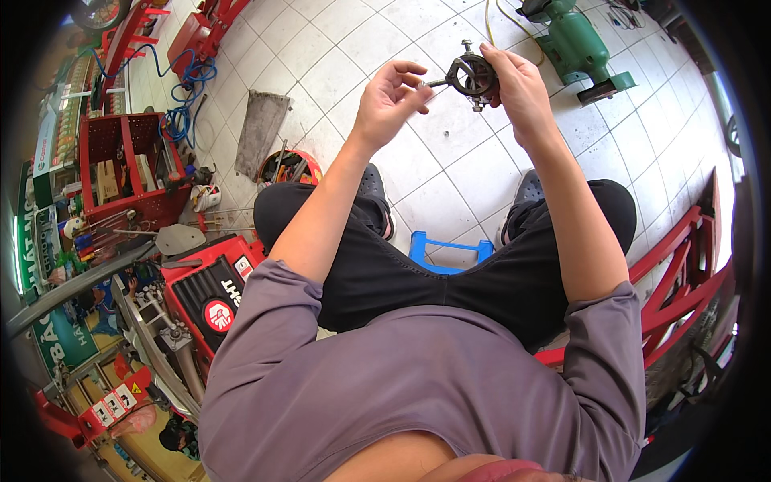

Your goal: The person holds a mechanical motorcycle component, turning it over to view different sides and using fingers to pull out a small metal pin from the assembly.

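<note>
A workshop is indicated by the equipment kept here: a green bench grinder is set on the tiled floor, tools are gathered in a red bucket, blue hose is tangled beside a perforated red rack, and metal parts are crowded at left.

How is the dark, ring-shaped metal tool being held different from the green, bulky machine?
Colour: the dark, ring-shaped metal tool is blackish; the green, bulky machine is mostly green.
Size: the tool looks small, the machine much bigger.
Place: the tool is held up in the air, but the machine rests on the white tiled floor.
Both have rounded parts.
</note>
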### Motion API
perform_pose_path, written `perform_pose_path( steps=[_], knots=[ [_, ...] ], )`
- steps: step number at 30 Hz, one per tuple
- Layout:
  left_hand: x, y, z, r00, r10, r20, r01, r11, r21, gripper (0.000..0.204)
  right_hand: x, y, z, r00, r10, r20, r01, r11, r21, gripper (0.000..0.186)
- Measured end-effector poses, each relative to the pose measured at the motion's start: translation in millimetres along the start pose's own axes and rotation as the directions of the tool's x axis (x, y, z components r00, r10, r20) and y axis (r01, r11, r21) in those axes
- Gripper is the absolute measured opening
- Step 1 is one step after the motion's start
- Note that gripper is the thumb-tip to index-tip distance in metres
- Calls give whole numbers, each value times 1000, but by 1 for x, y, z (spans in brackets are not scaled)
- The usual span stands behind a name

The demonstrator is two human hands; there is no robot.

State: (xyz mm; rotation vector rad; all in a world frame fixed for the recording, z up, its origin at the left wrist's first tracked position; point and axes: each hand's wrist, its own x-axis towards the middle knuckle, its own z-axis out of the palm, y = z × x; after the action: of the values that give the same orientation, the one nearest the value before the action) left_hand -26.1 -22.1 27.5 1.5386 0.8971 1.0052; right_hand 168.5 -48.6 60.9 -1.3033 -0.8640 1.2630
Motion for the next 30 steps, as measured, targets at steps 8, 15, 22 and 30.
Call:
perform_pose_path(
  steps=[8,15,22,30],
  knots=[
    [-2,10,-3,988,-143,63,147,987,-61,41,0,1,-1,1000,4,4,-4,1000,1,37],
    [0,-5,-20,960,-206,187,221,973,-62,33,0,1,-1,1000,5,-1,-5,1000,0,37],
    [-4,-1,-2,998,55,31,-57,996,63,30,2,1,-1,1000,5,10,-5,1000,8,37],
    [-2,4,-4,995,-85,50,89,992,-88,34,0,0,-1,1000,1,5,-1,1000,-2,36]
  ],
)
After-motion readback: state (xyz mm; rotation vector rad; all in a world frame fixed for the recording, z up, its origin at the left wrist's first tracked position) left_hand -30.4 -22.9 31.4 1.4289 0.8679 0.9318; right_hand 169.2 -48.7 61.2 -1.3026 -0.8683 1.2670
